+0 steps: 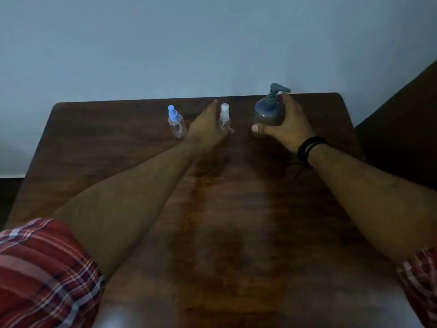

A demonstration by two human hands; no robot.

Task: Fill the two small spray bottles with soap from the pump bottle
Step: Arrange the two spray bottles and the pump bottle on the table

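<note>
Both arms reach straight away from the person toward the far edge of the dark wooden table (118,150), where all 3 bottles stand upright in a row running left to right. The right hand (289,124) is at the dark pump bottle (268,112), the rightmost of the row: its fingers curve around the bottle's right and far side and the thumb comes across the near side low down, so it looks wrapped around the body, though the picture is too dim and soft to say how firmly it grips. The left hand (209,129) is at the clear spray bottle with the white cap (224,118), in the middle of the row; the hand lies just left of it with the fingers pointing away and fairly straight, and the thumb tip shows on the bottle's right at its base, so the bottle sits between thumb and fingers; whether they pinch it yet I cannot tell. The second spray bottle, with a blue cap (176,121), stands free just left of the left hand, untouched. Each bottle's long axis is vertical, so each hand comes at its bottle from the side. Both small bottles look clear and empty, with their caps on; the pump bottle is dark and squat, its spout pointing right. A black band (308,147) circles the right wrist, and red plaid sleeves (45,271) are rolled up on both arms. Filling seems not to have begun; the caps would have to come off first.
</note>
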